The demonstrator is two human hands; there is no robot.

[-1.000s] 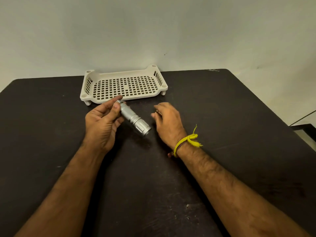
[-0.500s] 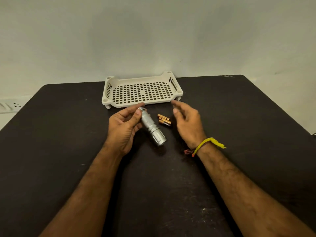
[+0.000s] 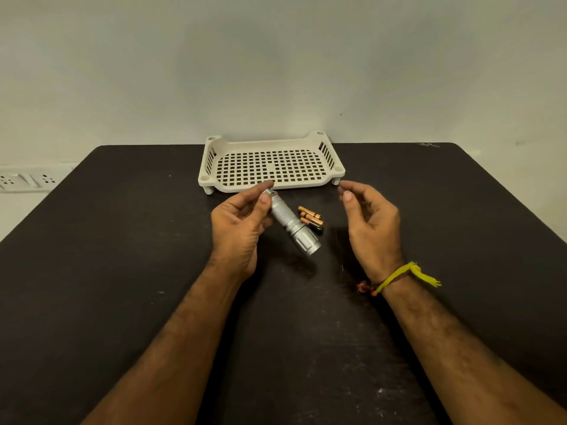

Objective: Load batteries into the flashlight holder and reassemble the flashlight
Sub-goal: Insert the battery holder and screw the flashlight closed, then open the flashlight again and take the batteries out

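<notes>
My left hand [image 3: 242,228] grips the tail end of a silver flashlight [image 3: 291,223] between thumb and fingers, with the lens end pointing down and to the right just above the table. Three small copper-topped batteries [image 3: 310,216] lie together on the black table right behind the flashlight. To their right my right hand [image 3: 372,223] hovers with fingers loosely curled and apart, holding nothing. A yellow thread is tied around that wrist.
A cream perforated plastic tray [image 3: 211,162] stands at the back middle of the black table [image 3: 122,271], against the wall. A white socket strip [image 3: 26,179] sits off the table's left edge.
My right hand has let go of the batteries, which now lie on the table, and has drawn off to the right. The left hand keeps hold of the flashlight.
</notes>
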